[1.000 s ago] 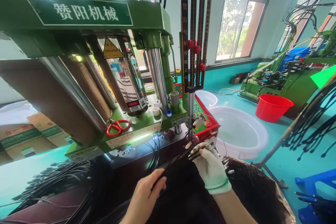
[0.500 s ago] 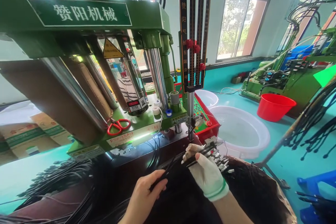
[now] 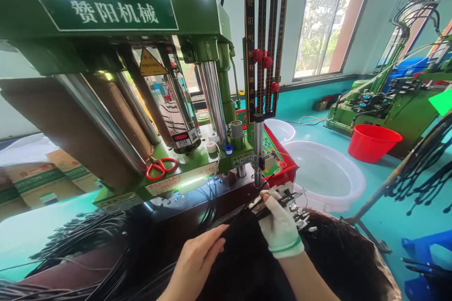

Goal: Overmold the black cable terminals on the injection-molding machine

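Observation:
My right hand [image 3: 280, 228], in a white glove with a green cuff, is closed around a bunch of black cables [image 3: 259, 207]. Silver metal connectors [image 3: 300, 216] stick out past it on the right. Lower and to the left, my bare left hand [image 3: 199, 256] has thumb and fingers closed on the same cables, where they run down from the glove. Its fingertips blend into the dark, so how many strands it grips I cannot tell. Beneath both hands lies a dark mass, its details lost in black.
A green press [image 3: 197, 169] stands ahead, with red-handled scissors [image 3: 160, 168] on its bed. More black cables [image 3: 84, 235] are heaped at the left. Beyond the right hand are a white tub [image 3: 326, 174], a red bucket [image 3: 374, 143] and a rack of hanging cables [image 3: 420, 174].
My right hand has moved slightly, with its fingers curled further over the cables. My left hand stays nearly in place, its fingers a little straighter. The view has shifted slightly.

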The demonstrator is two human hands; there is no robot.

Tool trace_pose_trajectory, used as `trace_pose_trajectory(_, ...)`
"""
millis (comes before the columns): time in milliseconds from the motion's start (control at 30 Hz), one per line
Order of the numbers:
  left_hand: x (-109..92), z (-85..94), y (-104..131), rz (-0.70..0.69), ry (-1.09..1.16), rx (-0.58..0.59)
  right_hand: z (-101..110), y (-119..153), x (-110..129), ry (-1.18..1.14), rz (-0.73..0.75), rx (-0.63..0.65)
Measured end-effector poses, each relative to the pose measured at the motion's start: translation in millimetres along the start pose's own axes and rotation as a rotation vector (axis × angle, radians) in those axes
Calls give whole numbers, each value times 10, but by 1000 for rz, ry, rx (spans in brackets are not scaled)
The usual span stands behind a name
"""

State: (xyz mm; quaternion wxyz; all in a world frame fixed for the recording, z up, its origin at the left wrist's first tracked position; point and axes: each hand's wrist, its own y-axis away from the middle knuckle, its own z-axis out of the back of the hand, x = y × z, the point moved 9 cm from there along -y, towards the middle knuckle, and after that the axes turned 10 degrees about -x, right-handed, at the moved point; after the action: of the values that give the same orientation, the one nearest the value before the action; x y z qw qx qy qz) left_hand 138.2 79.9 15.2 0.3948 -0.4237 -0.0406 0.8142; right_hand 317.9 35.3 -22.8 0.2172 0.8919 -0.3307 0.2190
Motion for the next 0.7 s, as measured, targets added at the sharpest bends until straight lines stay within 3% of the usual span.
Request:
trace_pose_trajectory(167, -30, -2, -47, -18, -13, 44, 124, -117, 134, -139, 3, -92)
trace_pose_trajectory(267, 10, -56, -30, 27, -9, 124, 69, -90, 223, -156, -5, -57)
trace_pose_trajectory(467, 90, -289, 109, 219, 94, 264, -367, 273, 90, -43, -189, 473)
trace_pose_trajectory(600, 182, -487, 249, 440, 118, 367, -380, 349, 105, 118, -157, 560)
trace_pose_trajectory(700, 96, -587, 360, 444, 242, 512, -482, 424, 176, 288, -71, 658)
